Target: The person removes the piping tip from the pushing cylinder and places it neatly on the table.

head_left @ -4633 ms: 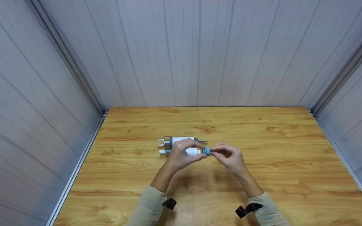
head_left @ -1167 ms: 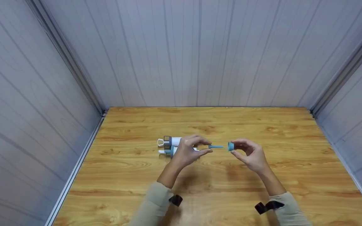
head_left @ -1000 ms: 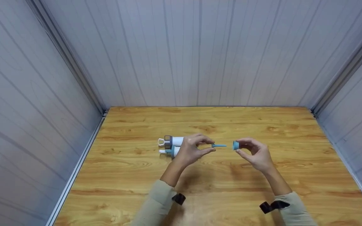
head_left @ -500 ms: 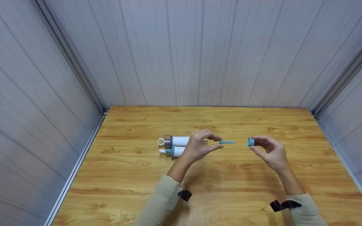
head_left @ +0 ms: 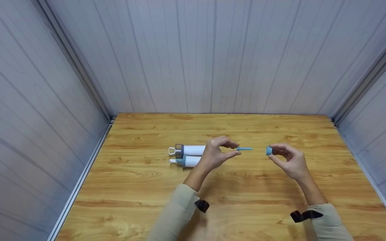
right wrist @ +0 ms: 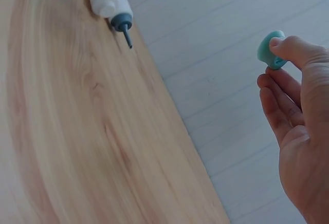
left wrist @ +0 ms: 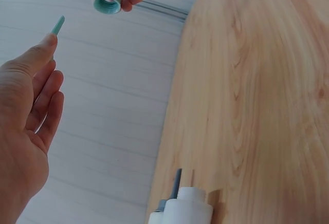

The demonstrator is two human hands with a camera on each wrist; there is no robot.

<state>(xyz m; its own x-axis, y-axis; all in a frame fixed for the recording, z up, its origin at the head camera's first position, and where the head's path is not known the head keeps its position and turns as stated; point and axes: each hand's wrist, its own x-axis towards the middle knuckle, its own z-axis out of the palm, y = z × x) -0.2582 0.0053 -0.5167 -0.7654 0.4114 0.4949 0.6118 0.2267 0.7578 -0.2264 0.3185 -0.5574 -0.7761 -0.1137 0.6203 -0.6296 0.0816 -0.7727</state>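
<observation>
- Pinching teal nozzle [head_left: 246, 148] by one end with left fingers [head_left: 229, 143], above the counter [head_left: 313, 134].
- Pinching teal ring cap [head_left: 269, 151] with right fingers [head_left: 280, 146], apart from nozzle.
- Probably light, stiff, smooth; grip nozzle base, cap sides.

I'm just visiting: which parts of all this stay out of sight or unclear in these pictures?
- Head view: the left hand hides the front ends of the gray-collared tube and the teal-collared tube.
- Left wrist view: the left thumb covers part of the slim teal nozzle; the bottom edge cuts off both tubes.
- Right wrist view: the top edge cuts off most of that nozzle; the right hand covers part of the teal ring.
</observation>
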